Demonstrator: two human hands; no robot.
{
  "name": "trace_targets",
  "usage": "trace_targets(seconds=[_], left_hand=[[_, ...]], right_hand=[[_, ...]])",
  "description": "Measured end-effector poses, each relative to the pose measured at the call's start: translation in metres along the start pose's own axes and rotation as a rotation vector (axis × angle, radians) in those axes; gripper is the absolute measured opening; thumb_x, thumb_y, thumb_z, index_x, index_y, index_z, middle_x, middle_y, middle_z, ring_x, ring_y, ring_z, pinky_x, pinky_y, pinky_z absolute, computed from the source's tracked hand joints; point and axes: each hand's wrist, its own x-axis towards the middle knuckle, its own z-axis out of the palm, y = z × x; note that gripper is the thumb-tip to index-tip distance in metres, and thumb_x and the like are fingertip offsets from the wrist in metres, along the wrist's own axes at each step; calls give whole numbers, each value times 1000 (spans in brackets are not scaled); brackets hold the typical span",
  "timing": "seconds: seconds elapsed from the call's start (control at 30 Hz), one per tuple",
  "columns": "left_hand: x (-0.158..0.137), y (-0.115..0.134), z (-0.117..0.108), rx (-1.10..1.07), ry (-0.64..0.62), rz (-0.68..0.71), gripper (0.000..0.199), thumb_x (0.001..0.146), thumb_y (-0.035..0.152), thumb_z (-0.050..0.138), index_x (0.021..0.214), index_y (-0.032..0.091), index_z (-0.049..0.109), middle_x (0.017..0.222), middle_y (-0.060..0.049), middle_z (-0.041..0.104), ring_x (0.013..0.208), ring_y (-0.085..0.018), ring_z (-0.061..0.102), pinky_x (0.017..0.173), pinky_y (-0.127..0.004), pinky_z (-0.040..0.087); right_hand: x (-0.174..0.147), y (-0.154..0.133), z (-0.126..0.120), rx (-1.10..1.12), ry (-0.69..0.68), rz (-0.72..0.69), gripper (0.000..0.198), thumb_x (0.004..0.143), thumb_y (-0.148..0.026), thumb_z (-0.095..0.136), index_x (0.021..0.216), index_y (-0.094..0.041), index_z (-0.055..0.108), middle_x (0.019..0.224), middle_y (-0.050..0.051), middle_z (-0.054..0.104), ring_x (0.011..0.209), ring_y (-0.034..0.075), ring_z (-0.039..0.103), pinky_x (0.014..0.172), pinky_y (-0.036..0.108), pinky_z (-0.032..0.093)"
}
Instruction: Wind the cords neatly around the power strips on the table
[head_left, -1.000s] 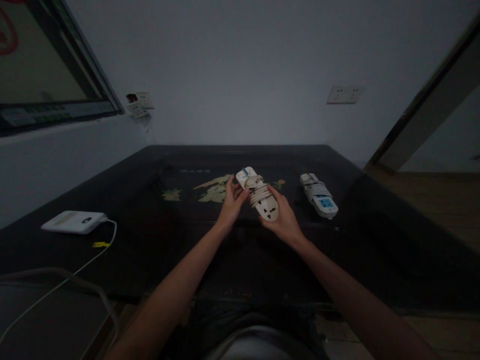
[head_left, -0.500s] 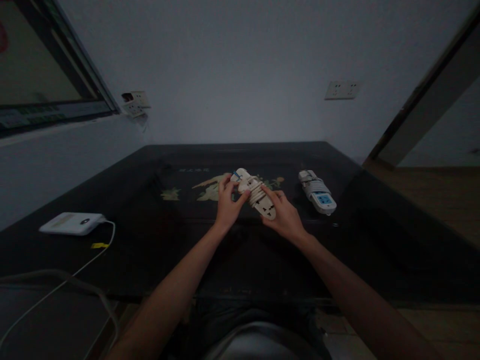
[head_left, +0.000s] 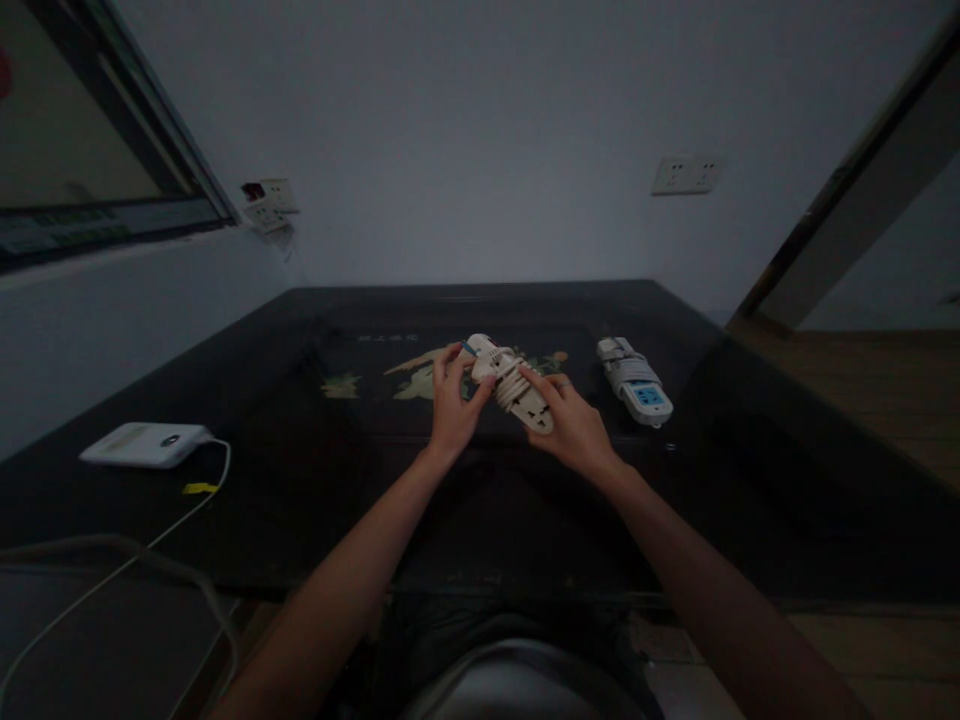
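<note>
Since a second ago the cream power strip [head_left: 511,385] has dropped slightly lower and the two hands have drawn in around it, the right fingers now lying across its cord wrap. The strip, bound about its middle with its own cord [head_left: 508,381], is held just above the dark glass-topped table [head_left: 300,470], near the centre and over the pale floral pattern [head_left: 420,375]. The left hand [head_left: 454,405] pinches the far end, thumb and fingers closed on it; the right hand [head_left: 574,425] cups the near end from below, fingers curled onto the wrap. The strip's long axis runs diagonally, its far end pointing up-left toward the wall and its socket end down-right toward the person, socket face upward.

The risk, as it appears: the cord loops look loose enough to slide off the rounded end should either grip shift, spilling cord onto the table; dim light makes the plug's whereabouts impossible to tell.

Just to the right lies a second, grey strip with a blue panel [head_left: 636,385], also cord-wrapped, apart from the hands. Far left sits a white device [head_left: 146,444] with a white cable [head_left: 150,545] trailing off the edge.
</note>
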Motion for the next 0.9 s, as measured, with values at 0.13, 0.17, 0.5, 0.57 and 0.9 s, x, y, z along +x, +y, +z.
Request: trace_targets(seconds=[0.13,0.17,0.5,0.57,0.9], left_hand=[[1,5,-3,42,31,54,22,82,36,62,97,21,57,130,-10,40,126,-27,39,108,-45,32],[1,6,-3,49,37,68,22,82,35,63,96,21,57,131,-10,39,126,-27,39,107,-45,33],[-1,11,-5,95,-27,213,25,82,37,63,101,22,56,131,-9,45,122,-26,44,103,-47,37],[-1,12,-6,99,-39,230,26,82,38,64,101,23,56,132,-9,45,123,-26,43,103,-47,37],[-1,13,-9,142,-60,217,23,85,36,60,103,24,57,133,-7,48,123,-24,44,104,-45,36]], right_hand=[[0,-2,-3,4,-8,0,85,72,-25,64,145,-38,22,124,7,49,101,28,58,64,33,51],[0,-2,-4,5,-7,0,85,72,-25,64,145,-38,22,124,7,49,101,28,58,64,33,50],[-1,-4,-5,-132,-108,29,92,75,-31,64,146,-45,8,117,8,50,77,23,62,56,29,46],[-1,-5,-5,-151,-123,24,93,75,-32,64,146,-45,6,117,8,49,73,22,63,55,30,45],[-2,-7,-4,-156,-127,9,90,76,-32,63,146,-46,8,120,9,48,76,23,63,57,29,45]])
